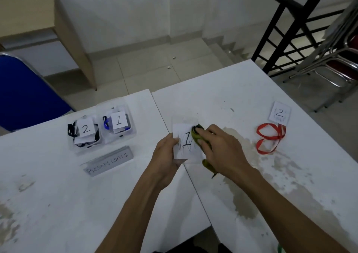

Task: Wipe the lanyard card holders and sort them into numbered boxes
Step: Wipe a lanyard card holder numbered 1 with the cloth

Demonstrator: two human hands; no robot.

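My left hand (166, 156) grips a clear card holder (185, 142) with a paper marked 1, held above the seam between two white tables. My right hand (219, 146) holds a green cloth (197, 134) and presses it on the holder's right side. To the right lies another card holder marked 2 (279, 113) with a red lanyard (269, 137) coiled below it. On the left table stand two clear boxes, one labelled 2 (84, 134) with black lanyards inside, one labelled 1 (118, 124) with a blue lanyard inside.
A grey nameplate reading "Resepsionis" (108, 162) lies in front of the boxes. The right table (251, 194) is stained. A blue chair (23, 94) stands at the left, a black railing (302, 35) and metal chairs (337, 59) at the back right.
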